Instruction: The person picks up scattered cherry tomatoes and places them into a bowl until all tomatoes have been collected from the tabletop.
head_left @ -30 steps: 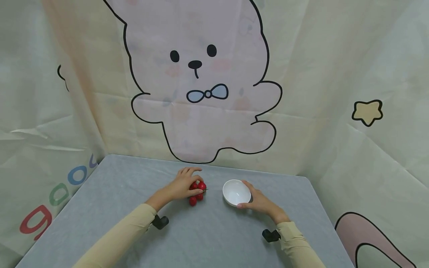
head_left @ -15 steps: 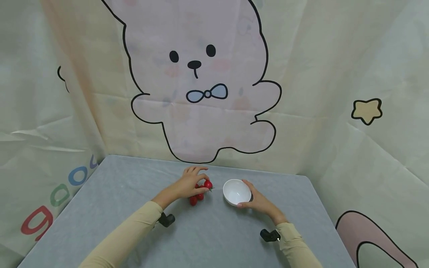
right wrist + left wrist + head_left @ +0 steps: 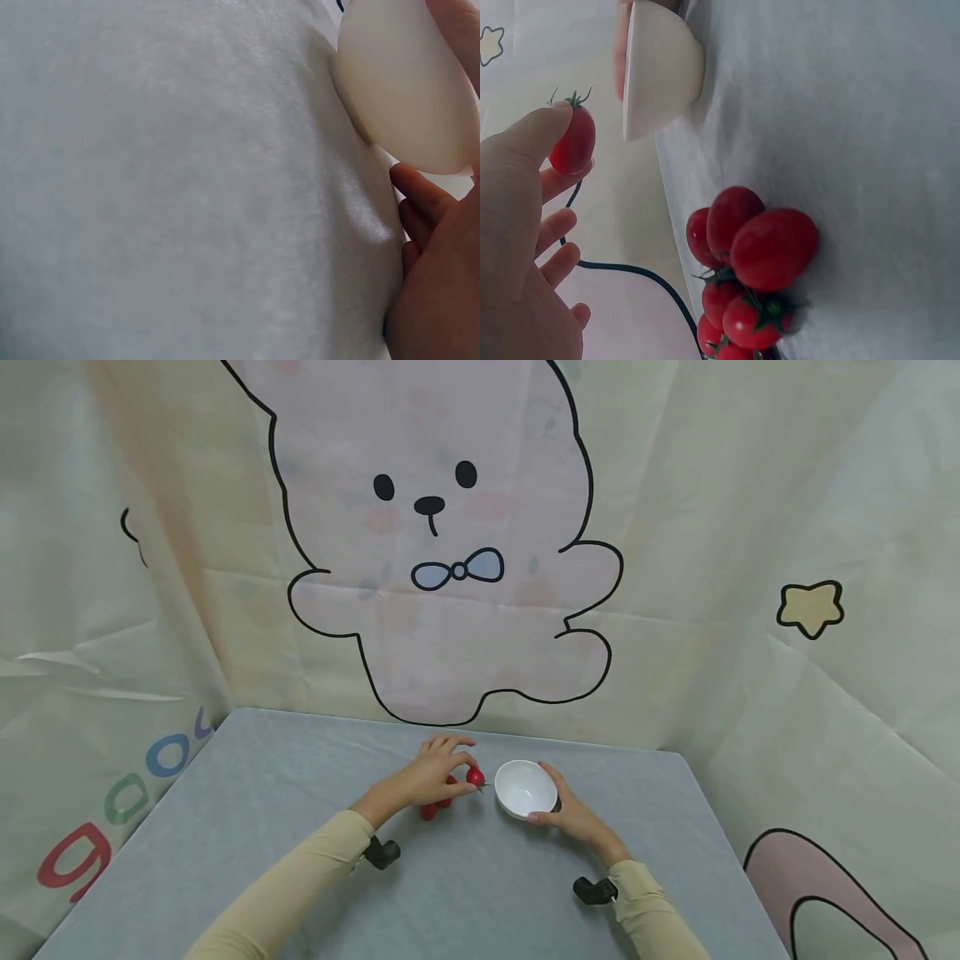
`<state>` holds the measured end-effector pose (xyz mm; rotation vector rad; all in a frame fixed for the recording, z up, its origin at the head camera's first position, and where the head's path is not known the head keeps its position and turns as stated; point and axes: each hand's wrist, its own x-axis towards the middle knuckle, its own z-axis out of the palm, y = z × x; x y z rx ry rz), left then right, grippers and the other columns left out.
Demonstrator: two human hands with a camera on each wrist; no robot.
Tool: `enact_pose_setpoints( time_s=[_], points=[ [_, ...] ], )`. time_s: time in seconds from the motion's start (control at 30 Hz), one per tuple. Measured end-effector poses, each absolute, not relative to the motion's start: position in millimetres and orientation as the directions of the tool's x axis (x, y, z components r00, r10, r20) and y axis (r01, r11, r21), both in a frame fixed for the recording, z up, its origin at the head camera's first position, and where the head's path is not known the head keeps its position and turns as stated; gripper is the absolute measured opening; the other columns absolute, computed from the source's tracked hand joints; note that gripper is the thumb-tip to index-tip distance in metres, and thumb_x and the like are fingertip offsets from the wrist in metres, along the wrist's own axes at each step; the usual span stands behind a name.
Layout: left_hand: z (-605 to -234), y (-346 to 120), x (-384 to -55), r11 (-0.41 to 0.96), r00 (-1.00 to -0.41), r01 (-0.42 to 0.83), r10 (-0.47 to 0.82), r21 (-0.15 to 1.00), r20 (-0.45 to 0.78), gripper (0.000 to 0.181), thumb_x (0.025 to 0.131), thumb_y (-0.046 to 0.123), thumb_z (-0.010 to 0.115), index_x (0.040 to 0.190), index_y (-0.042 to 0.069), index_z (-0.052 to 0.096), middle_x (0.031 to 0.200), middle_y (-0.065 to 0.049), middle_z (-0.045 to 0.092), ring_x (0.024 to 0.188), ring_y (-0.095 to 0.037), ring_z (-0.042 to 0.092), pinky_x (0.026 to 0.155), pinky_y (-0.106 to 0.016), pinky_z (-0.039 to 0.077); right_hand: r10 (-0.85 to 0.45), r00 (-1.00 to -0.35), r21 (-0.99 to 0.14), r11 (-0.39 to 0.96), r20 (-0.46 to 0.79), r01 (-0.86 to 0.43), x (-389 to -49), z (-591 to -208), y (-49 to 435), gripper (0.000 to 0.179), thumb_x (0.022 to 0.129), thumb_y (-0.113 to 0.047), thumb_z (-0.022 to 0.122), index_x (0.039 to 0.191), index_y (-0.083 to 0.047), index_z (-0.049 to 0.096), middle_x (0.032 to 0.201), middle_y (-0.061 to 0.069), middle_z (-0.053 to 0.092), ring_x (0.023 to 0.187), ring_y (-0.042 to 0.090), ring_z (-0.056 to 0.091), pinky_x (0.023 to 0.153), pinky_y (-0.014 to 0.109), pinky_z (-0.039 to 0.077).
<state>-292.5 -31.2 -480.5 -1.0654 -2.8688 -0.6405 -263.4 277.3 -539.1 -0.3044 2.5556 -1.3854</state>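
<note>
A red cherry tomato (image 3: pixel 475 776) with a green stem is pinched between thumb and finger of my left hand (image 3: pixel 435 774), lifted just left of the bowl. In the left wrist view the same tomato (image 3: pixel 576 142) hangs apart from the bowl rim. My right hand (image 3: pixel 576 817) grips the right side of a small white bowl (image 3: pixel 525 788), its thumb at the near rim. From above, the bowl's visible inside is bare white. Several more cherry tomatoes (image 3: pixel 772 249) lie bunched on the cloth below my left hand, which partly hides them in the head view.
A grey-blue cloth covers the table (image 3: pixel 465 893). Behind it hangs a curtain (image 3: pixel 675 677) printed with a bear, and more printed cloth rises at both sides. A dark wrist camera (image 3: pixel 382 853) sits under the left forearm, another (image 3: pixel 595 891) beside the right.
My left hand has lifted one tomato off the bunch and carried it right, toward the bowl. The right hand keeps its grip on the bowl, and the head view has shifted slightly.
</note>
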Motion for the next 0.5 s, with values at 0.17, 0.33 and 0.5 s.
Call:
enact_pose_setpoints(
  time_s=[0.17, 0.33, 0.5],
  points=[
    [-477.9, -24.0, -291.1, 0.675, -0.758, 0.642, 0.629, 0.363, 0.170, 0.032, 0.087, 0.057, 0.056, 0.111, 0.035, 0.060, 0.146, 0.004, 0.037, 0.138, -0.026, 0.028, 0.111, -0.055, 0.022, -0.287, -0.955, -0.858, 0.507, -0.078, -0.082, -263.3, -542.3, 276.4, 0.106, 0.072, -0.025, 0.082, 0.151, -0.026, 0.011, 0.156, 0.009, 0.020, 0.138, 0.033, 0.031, 0.108, 0.050, 0.027],
    [-477.1, -13.9, -292.8, 0.659, -0.746, 0.654, 0.643, 0.373, 0.174, 0.031, 0.087, 0.054, 0.058, 0.112, 0.036, 0.060, 0.146, 0.003, 0.038, 0.137, -0.025, 0.028, 0.111, -0.055, 0.022, -0.263, -0.961, -0.855, 0.515, -0.092, -0.059, -264.5, -546.2, 275.8, 0.105, 0.071, -0.031, 0.082, 0.149, -0.034, 0.013, 0.155, 0.005, 0.022, 0.138, 0.029, 0.032, 0.108, 0.050, 0.028],
    [-474.5, -0.8, -295.9, 0.662, -0.746, 0.651, 0.649, 0.372, 0.150, 0.035, 0.086, 0.053, 0.060, 0.116, 0.035, 0.060, 0.146, 0.003, 0.038, 0.137, -0.026, 0.029, 0.111, -0.055, 0.023, -0.253, -0.963, -0.848, 0.527, -0.096, -0.054, -264.7, -547.2, 274.9, 0.104, 0.071, -0.033, 0.082, 0.149, -0.034, 0.013, 0.155, 0.004, 0.023, 0.137, 0.029, 0.033, 0.107, 0.051, 0.030]
  ],
)
